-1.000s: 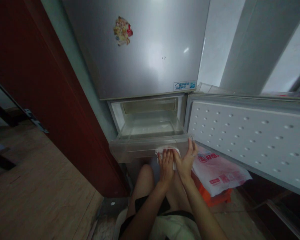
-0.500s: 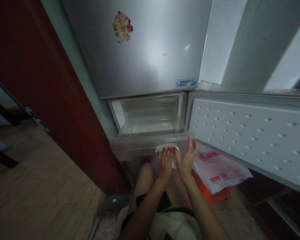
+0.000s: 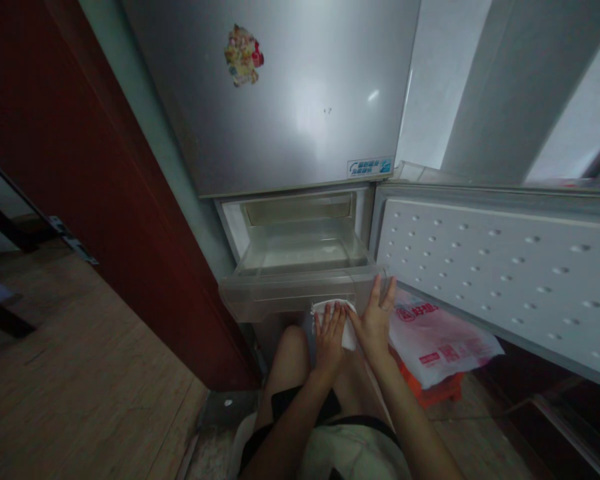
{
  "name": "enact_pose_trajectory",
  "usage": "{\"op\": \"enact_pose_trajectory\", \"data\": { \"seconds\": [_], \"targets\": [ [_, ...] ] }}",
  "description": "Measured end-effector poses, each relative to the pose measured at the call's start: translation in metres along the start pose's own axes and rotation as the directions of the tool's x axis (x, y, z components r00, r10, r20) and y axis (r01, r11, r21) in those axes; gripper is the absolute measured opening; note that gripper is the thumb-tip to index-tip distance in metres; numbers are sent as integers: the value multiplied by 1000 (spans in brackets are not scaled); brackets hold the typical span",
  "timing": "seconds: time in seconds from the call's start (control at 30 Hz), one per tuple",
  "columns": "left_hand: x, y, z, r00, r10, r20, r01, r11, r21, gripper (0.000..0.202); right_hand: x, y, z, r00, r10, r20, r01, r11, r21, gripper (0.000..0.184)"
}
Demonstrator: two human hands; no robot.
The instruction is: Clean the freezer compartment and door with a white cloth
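Note:
A clear plastic freezer drawer (image 3: 287, 290) is pulled out of the fridge's lower compartment and tilts slightly toward me. Against the lower right of its front lies a white cloth (image 3: 349, 337). My left hand (image 3: 330, 340) presses the cloth with extended fingers held close together. Beside it, my right hand (image 3: 377, 327) has its fingers spread, the upper fingertips at the right end of the drawer front and the thumb by the cloth's edge. No objects show inside the drawer.
The freezer door (image 3: 485, 267) stands swung out to the right, above a white and red plastic bag (image 3: 445, 340) on an orange stool (image 3: 437, 393). A dark red door (image 3: 130, 220) is close on the left. The upper fridge door (image 3: 300, 100) is closed. A dark phone-like object (image 3: 327, 405) lies on my lap.
Both hands have slid slightly down the drawer front, the white cloth moving down with the left hand and showing more of itself. The drawer has stayed in place.

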State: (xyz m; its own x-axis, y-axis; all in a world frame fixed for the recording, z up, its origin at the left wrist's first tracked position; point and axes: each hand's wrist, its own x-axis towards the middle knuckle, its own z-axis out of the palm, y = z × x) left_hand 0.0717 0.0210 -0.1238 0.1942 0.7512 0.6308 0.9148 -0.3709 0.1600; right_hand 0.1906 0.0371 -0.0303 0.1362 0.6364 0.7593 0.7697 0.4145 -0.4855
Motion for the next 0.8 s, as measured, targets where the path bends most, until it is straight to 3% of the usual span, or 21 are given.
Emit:
{"op": "enact_pose_trajectory", "data": {
  "seconds": [0.17, 0.27, 0.33, 0.4, 0.47, 0.6, 0.8],
  "targets": [
    [-19, 3, -24, 994, -99, 35, 104, 968, -227, 71, 0, 5, -11, 999, -35, 36, 32, 998, 59, 99],
    [-26, 6, -40, 973, -231, 2, 214, 898, -385, 69, -2, 2, -19, 999, -20, 36, 16, 993, 119, 91],
    [-24, 9, -53, 962, -269, -43, 225, 877, -425, 70, -4, -1, -22, 1000, -4, 15, 2, 988, 156, 85],
    [-19, 12, -66, 973, -206, -106, 149, 907, -393, 69, -6, -3, -24, 1000, 12, 1, -12, 981, 192, 80],
    [-12, 13, -76, 983, -52, -177, -7, 949, -316, 63, -7, -4, -25, 1000, 25, 0, -24, 973, 228, 75],
    [1, 1, -82, 925, 260, -276, -306, 942, -138, 49, -7, -4, -31, 998, 55, -7, -50, 960, 276, 67],
    [24, -45, -67, 931, 359, -68, -354, 932, 85, 47, -8, -3, -36, 995, 104, 11, -102, 942, 321, 58]
  ]
}}
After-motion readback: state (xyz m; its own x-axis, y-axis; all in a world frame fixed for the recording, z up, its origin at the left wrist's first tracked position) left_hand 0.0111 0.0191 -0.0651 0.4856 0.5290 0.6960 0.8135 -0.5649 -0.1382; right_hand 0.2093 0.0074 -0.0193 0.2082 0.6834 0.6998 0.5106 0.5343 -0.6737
